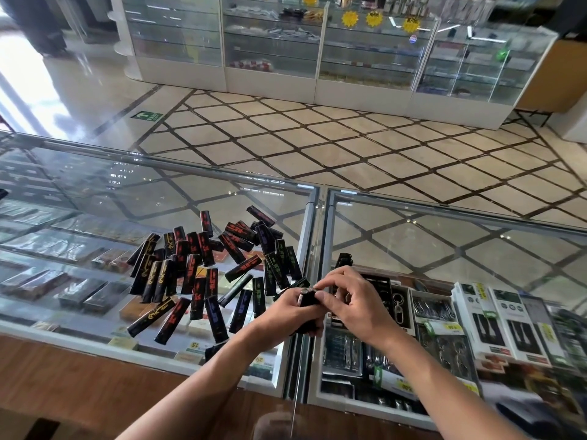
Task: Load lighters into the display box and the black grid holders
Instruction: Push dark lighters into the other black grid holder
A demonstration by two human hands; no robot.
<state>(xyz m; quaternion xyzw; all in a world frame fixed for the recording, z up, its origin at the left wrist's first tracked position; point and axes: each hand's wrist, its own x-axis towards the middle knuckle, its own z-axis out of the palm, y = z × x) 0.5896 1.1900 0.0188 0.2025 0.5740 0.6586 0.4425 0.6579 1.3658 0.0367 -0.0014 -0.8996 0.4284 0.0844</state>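
Lighters (pixel 203 274) lie in a loose heap on the glass worktop (pixel 127 192), at ten o'clock from the hands. The left hand (pixel 282 315) grips one black lighter (pixel 307 304) upright, its fingers wrapped round the body, above the seam between the two glass cases. Whether that fist holds more than one I cannot tell. The right hand (pixel 355 300) has thumb and forefinger closed on the lighter's metal top. A few dark pieces (pixel 344 259) stand at twelve o'clock, just beyond the hands. The box and grid holders are not plainly in view. The step looks like checking or turning the lighter before it is seated. To do it well, grip low and firm with the left, settle the top with the right fingers only, and carry it head up so it drops straight into its slot.
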